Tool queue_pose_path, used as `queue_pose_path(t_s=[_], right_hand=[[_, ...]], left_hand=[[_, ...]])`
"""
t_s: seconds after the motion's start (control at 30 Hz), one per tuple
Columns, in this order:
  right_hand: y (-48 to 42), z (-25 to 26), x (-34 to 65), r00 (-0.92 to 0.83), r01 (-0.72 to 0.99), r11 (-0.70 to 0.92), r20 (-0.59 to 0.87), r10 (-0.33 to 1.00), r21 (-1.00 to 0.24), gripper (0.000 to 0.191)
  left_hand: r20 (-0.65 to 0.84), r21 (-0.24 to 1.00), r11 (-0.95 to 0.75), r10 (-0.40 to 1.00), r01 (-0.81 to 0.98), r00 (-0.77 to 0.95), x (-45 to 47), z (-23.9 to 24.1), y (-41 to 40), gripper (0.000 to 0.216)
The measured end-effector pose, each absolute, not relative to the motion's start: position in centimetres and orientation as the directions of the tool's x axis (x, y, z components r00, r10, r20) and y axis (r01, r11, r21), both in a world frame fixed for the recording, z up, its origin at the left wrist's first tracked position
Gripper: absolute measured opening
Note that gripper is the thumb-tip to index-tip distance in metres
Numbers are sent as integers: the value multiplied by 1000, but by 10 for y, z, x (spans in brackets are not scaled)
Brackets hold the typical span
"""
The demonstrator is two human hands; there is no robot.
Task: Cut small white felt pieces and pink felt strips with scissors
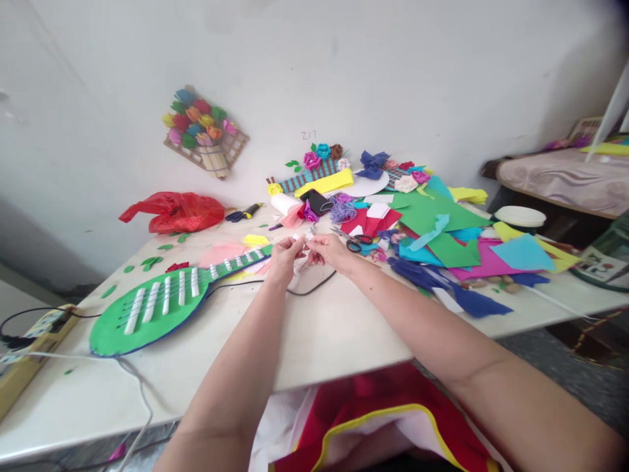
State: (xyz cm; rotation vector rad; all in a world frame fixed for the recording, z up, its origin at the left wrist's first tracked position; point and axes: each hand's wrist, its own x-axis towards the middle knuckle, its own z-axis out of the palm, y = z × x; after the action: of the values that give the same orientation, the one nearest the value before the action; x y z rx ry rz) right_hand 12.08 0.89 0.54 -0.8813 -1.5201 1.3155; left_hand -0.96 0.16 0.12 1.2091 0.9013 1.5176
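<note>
Both hands meet above the middle of the table, their fingertips closed on small, crumpled white paper (pixel 310 231). My left hand (pixel 285 257) pinches it from the left, thumb and fingers pressed together. From the right, my right hand (pixel 326 252) grips it with bent fingers. Part of the paper is hidden by the fingers, and its exact shape is too small to make out. Scissors with black and red handles (pixel 361 244) lie just right of my right hand. Left of my hands lies a green guitar-shaped craft (pixel 167 328) with white bars and strings.
Coloured paper sheets (pixel 452 216) are heaped on the right. A red plastic bag (pixel 179 213), pliers (pixel 244 213), a dark phone (pixel 314 201) and purple yarn (pixel 341 210) lie behind. A black cord (pixel 314 286) crosses below my hands. At the left edge stands a power strip (pixel 42 347).
</note>
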Motion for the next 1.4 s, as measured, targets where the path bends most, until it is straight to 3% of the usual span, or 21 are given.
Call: queue_pose_path(t_s=[0.27,0.53,0.77,1.4], right_hand=[[7,6,120,-316,-101,181,204,926,-978,22],[9,5,125,-523,-202,24,128,842,-979,28],[6,7,120,-425,-54,225,226,877,-973,25],[7,5,121,-325,85,399,353,877,-913,33]], left_hand=[[280,921,-285,958,-266,-57,-8,2,2,32],[245,911,-227,969,-344,9,-13,2,3,32],[261,898,-258,964,-357,-40,-13,1,6,30],[305,888,-325,946,-325,-115,-6,3,5,35]])
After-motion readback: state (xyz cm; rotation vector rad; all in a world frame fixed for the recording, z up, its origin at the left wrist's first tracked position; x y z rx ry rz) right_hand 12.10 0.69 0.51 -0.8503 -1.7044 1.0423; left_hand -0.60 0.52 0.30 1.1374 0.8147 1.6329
